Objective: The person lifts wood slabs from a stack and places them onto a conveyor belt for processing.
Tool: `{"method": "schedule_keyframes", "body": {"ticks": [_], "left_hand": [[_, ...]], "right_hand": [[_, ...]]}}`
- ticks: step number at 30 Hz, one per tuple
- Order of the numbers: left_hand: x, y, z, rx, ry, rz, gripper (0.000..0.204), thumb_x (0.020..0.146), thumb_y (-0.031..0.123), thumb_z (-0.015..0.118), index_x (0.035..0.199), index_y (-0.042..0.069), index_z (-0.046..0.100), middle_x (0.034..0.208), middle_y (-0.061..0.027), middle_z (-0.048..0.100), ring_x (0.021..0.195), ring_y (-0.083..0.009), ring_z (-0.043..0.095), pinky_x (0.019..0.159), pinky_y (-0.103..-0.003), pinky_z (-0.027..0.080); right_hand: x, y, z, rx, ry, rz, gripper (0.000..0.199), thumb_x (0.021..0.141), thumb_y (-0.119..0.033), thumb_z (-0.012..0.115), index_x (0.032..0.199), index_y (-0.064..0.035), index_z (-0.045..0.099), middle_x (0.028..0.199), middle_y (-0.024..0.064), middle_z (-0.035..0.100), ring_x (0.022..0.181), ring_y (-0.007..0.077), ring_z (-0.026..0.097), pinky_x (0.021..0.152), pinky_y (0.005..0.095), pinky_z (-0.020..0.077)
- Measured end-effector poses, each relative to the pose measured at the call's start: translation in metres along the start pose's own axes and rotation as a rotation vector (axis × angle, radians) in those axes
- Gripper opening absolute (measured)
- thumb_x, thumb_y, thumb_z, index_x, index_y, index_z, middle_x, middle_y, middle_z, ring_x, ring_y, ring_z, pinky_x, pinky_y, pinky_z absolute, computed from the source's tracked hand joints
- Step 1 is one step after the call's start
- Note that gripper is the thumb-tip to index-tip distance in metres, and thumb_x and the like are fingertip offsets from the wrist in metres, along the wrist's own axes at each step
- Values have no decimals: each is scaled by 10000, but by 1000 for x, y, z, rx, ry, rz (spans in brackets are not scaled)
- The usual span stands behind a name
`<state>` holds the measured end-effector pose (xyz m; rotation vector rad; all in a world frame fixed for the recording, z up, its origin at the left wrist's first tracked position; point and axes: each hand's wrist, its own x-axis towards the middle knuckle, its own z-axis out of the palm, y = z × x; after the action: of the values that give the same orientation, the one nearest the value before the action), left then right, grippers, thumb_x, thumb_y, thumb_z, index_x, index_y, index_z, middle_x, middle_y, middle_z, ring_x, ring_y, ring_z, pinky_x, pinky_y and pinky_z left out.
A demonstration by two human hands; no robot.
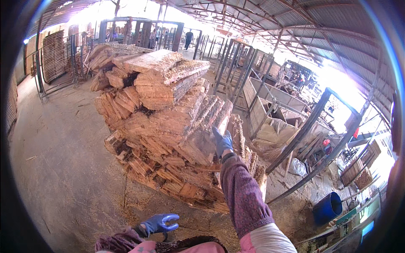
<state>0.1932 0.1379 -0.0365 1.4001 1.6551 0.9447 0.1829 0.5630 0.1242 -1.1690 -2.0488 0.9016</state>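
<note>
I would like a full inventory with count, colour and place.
rough wooden planks: many, brown, centre
slatted wooden stacks: several, brown, left
upright metal frames: several, dark, top, right
large open box: one, tan, right
cylindrical drum: one, blue, lower right
corrugated roof: one, grey, upper right
dusty floor: one, grey, below
distant person: one clear, dark clothes, top
patterned sleeves: two, purple, lower centre
gloved left hand: one, blue, lower centre
gloved right hand: one, blue, at planks

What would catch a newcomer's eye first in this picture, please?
The tall stack of rough wooden planks dominates the centre. The person's blue-gloved right hand is at the stack's right side, while the blue-gloved left hand is open near the bottom edge. A bright blue barrel stands out at lower right.
</note>
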Motion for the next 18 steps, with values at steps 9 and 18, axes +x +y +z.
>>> {"method": "schedule_keyframes", "body": {"ticks": [9,18], "left_hand": [[-5,-6,-11,-60,9,-14,521,868,416,670,1263,88,586,1173,-142,654,1072,-253,638,893,-347,501],[51,34,20,83,-158,234,493,881,359,668,1254,45,590,1171,-155,656,1098,-255,626,929,-354,491]], "right_hand": [[142,145,-46,277,-477,3,777,766,-463,776,1320,-2,485,1226,120,615,1091,187,585,906,299,458],[-188,111,-228,777,-183,36,428,896,-126,660,1285,16,550,1182,35,638,1087,127,575,951,265,439]]}}
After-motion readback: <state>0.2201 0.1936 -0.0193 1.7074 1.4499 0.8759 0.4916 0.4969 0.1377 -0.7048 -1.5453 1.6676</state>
